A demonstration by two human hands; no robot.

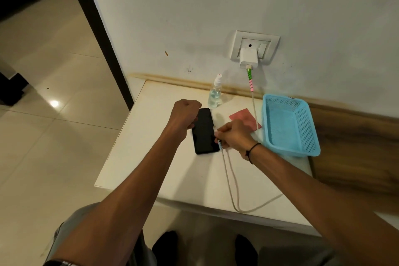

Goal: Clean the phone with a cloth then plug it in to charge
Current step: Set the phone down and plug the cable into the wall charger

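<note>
Phone [205, 130]: black slab, glossy dark screen up, flat on the table, long axis running away from the person and slightly left; near short end faces the person.
Table [172, 168]: white, smooth, matte top, rectangular, set against the wall; carries every item below.
Basket [289, 125]: light blue perforated plastic, rectangular, rigid, at the right of the table; nothing visible inside.
Cable [234, 192]: pale, flexible, round cord; drops from the charger, passes beside the basket, loops over the near table edge, returns to the right hand. Green and pink spiral wrap near the charger.
Left hand [185, 115]: fingers curled over the far left edge of the phone; judged to be steadying it, though finger contact is hidden behind the knuckles.
Right hand [234, 136]: pinches the cable plug end, touching the right long edge of the phone near its near corner.
Cloth [245, 120]: pink, thin, flat square, just behind the right hand, apart from the phone.
Charger [248, 58]: white plastic block, seated in the wall socket plate [267, 38].
Spray bottle [214, 94]: clear plastic, clear liquid, upright, just beyond the phone's far end.
Key relation: port judged to lie on the near short end; plug is at the side edge, so it needs turning to align with the long axis. Right hand is nearer that end.
Progress: cleaning judged complete; plug not seen inserted.
</note>
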